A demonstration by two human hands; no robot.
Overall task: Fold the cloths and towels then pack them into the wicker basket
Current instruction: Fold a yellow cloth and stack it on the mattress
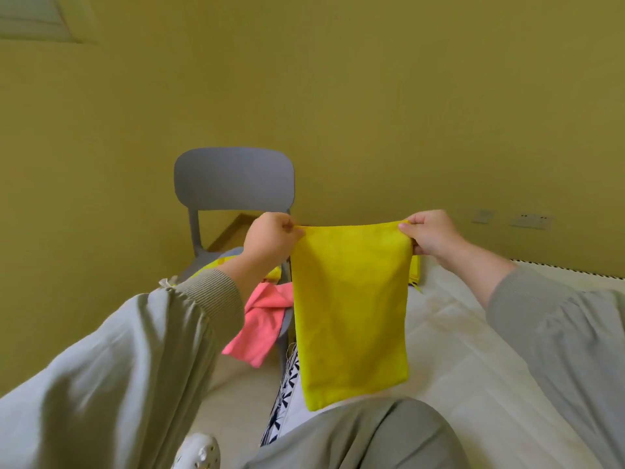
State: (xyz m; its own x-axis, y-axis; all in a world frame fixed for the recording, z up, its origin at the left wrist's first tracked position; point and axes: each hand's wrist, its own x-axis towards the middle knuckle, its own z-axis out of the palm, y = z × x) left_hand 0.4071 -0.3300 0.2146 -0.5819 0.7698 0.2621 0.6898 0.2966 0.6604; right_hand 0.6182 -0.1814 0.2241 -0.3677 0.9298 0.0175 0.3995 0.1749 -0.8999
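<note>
Cloth (351, 309), yellow, is held up over the bed (456, 333) edge and hangs straight down. Its top corners are pinched, one by the left hand (274, 238), one by the right hand (429, 235). A pink cloth (263, 326) is draped on the chair (233, 177) behind.

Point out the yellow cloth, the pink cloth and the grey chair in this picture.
yellow cloth (350, 316), head view, middle of the hanging panel
pink cloth (260, 326), head view, part draped over the chair seat
grey chair (233, 177), head view, centre of the backrest
</note>
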